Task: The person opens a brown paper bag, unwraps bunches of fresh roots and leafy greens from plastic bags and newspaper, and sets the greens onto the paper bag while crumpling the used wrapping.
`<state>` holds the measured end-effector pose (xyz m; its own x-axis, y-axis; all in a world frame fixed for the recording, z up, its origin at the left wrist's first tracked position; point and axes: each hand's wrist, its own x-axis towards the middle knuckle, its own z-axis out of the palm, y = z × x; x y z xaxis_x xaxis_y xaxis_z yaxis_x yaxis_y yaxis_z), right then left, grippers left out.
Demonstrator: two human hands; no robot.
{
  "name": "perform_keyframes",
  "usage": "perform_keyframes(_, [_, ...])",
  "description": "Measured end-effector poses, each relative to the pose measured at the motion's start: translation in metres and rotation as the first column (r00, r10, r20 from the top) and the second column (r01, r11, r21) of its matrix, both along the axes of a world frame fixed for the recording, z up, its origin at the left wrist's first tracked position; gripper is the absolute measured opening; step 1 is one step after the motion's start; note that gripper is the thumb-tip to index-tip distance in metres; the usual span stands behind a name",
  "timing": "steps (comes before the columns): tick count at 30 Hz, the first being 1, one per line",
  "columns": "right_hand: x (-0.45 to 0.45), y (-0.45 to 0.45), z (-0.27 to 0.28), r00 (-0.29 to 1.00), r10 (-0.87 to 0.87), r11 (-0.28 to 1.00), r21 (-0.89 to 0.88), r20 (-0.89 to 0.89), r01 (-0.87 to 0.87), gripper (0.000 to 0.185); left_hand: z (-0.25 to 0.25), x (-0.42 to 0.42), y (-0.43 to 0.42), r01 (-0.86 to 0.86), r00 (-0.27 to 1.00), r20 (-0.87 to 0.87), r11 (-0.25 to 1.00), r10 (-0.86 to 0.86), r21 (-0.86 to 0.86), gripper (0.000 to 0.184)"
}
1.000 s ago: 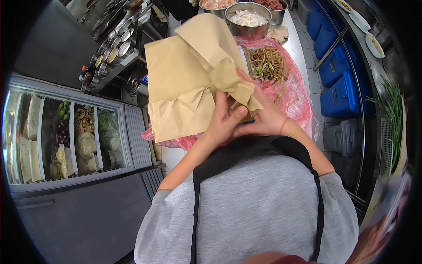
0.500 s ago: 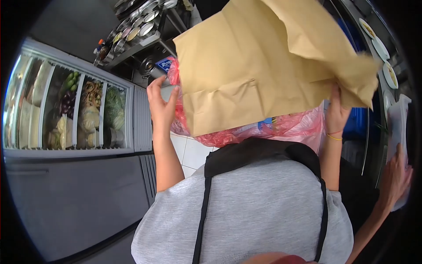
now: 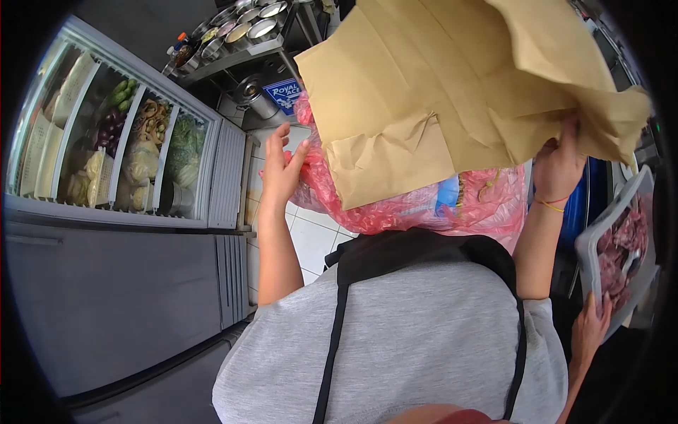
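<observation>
A large sheet of brown paper (image 3: 402, 99), creased and folded over at its right side, spreads in front of me. My right hand (image 3: 560, 169) grips its lower right edge, with a thin band at the wrist. Under the paper lies a pink plastic bag (image 3: 487, 201); something blue and several thin items show through it, too blurred to name. My left hand (image 3: 282, 169) is open at the bag's left side, thumb and fingers apart. Its fingertips are close to the pink plastic; whether they touch it I cannot tell.
At the right, another person's hand (image 3: 590, 328) holds a tray (image 3: 590, 247) of raw meat (image 3: 621, 254). A glass-topped fridge (image 3: 219, 169) of vegetables stands at the left. Several metal bowls (image 3: 263, 30) fill a rack at the back, above a blue box (image 3: 284, 94).
The paper has shifted up and right with my right hand, baring more of the pink bag. My left hand stays beside the bag. The other person's tray has tilted, showing the meat.
</observation>
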<state>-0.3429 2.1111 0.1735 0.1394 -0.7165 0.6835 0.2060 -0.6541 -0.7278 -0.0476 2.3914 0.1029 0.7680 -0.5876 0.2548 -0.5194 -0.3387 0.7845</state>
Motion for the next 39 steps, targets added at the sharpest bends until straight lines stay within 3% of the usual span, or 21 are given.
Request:
perform_keyframes(1, [0.009, 0.009, 0.018, 0.891, 0.141, 0.909, 0.3, 0.432, -0.289, 0.031, -0.001, 0.001, 0.0, 0.025, 0.997, -0.072, 1.0, -0.026, -0.017, 0.06])
perform_keyframes(5, [0.012, 0.009, 0.034, 0.868, 0.095, 0.914, 0.303, 0.487, -0.269, 0.032, 0.001, -0.009, -0.004, 0.225, 0.963, -0.123, 0.968, -0.239, -0.114, 0.075])
perform_keyframes(7, [0.007, 0.003, 0.033, 0.86, 0.08, 0.907, 0.321, 0.504, -0.273, 0.032, -0.006, -0.01, -0.01, 0.257, 0.958, -0.118, 0.965, -0.261, -0.045, 0.082])
perform_keyframes(9, [-0.001, -0.003, 0.029, 0.802, 0.177, 0.82, 0.366, 0.571, -0.441, 0.034, -0.007, -0.014, -0.021, 0.201, 0.979, 0.002, 0.967, -0.204, 0.155, 0.087])
perform_keyframes(10, [-0.004, -0.006, 0.026, 0.805, 0.168, 0.826, 0.365, 0.569, -0.43, 0.034, -0.005, -0.017, -0.025, 0.246, 0.957, -0.196, 0.955, -0.213, 0.164, 0.097])
perform_keyframes(14, [-0.006, -0.007, 0.015, 0.861, 0.059, 0.83, 0.454, 0.506, -0.324, 0.036, 0.007, -0.021, -0.041, 0.243, 0.968, -0.137, 0.929, -0.212, 0.279, 0.108])
perform_keyframes(16, [-0.007, -0.004, 0.01, 0.867, 0.027, 0.804, 0.505, 0.498, -0.315, 0.037, 0.0, -0.019, -0.052, 0.282, 0.889, -0.353, 0.956, -0.293, -0.084, 0.107])
perform_keyframes(17, [-0.006, 0.001, 0.01, 0.871, 0.03, 0.798, 0.512, 0.491, -0.317, 0.038, -0.004, -0.02, -0.057, 0.308, 0.88, -0.352, 0.947, -0.318, -0.086, 0.107])
perform_keyframes(19, [-0.014, -0.002, -0.002, 0.873, 0.061, 0.802, 0.498, 0.483, -0.331, 0.039, -0.012, -0.024, -0.066, 0.257, 0.877, -0.305, 0.898, -0.372, -0.356, 0.101])
perform_keyframes(21, [-0.021, -0.002, -0.01, 0.902, 0.036, 0.814, 0.511, 0.43, -0.276, 0.039, -0.007, -0.03, -0.074, 0.266, 0.882, -0.226, 0.833, -0.413, -0.485, 0.096])
perform_keyframes(24, [-0.046, -0.007, -0.014, 0.907, -0.129, 0.905, 0.421, 0.401, -0.058, 0.038, 0.017, -0.03, -0.083, 0.284, 0.915, -0.086, 0.781, -0.394, -0.557, 0.087])
perform_keyframes(27, [-0.069, -0.01, -0.014, 0.835, -0.097, 0.877, 0.443, 0.541, -0.185, 0.034, 0.056, -0.037, -0.084, 0.309, 0.939, 0.062, 0.754, -0.338, -0.579, 0.081])
perform_keyframes(29, [-0.085, -0.011, -0.018, 0.789, -0.095, 0.871, 0.435, 0.607, -0.23, 0.033, 0.073, -0.044, -0.087, 0.337, 0.93, 0.125, 0.666, -0.346, -0.666, 0.073])
perform_keyframes(31, [-0.099, -0.014, -0.022, 0.753, -0.085, 0.862, 0.427, 0.653, -0.273, 0.034, 0.082, -0.048, -0.094, 0.34, 0.94, 0.227, 0.658, -0.253, -0.672, 0.069])
perform_keyframes(35, [-0.139, -0.034, -0.038, 0.718, -0.234, 0.834, 0.514, 0.656, -0.198, 0.035, 0.065, -0.061, -0.116, 0.366, 0.931, 0.253, 0.666, -0.265, -0.65, 0.058])
perform_keyframes(36, [-0.15, -0.038, -0.04, 0.711, -0.239, 0.84, 0.508, 0.661, -0.19, 0.035, 0.055, -0.066, -0.119, 0.349, 0.925, 0.34, 0.739, -0.171, -0.576, 0.045])
perform_keyframes(37, [-0.162, -0.04, -0.041, 0.704, -0.249, 0.836, 0.515, 0.665, -0.191, 0.035, 0.042, -0.064, -0.118, 0.419, 0.899, 0.346, 0.756, -0.268, -0.503, 0.03])
perform_keyframes(39, [-0.175, -0.042, -0.039, 0.693, -0.263, 0.836, 0.518, 0.671, -0.184, 0.036, 0.033, -0.077, -0.123, 0.469, 0.868, 0.398, 0.758, -0.298, -0.453, 0.018])
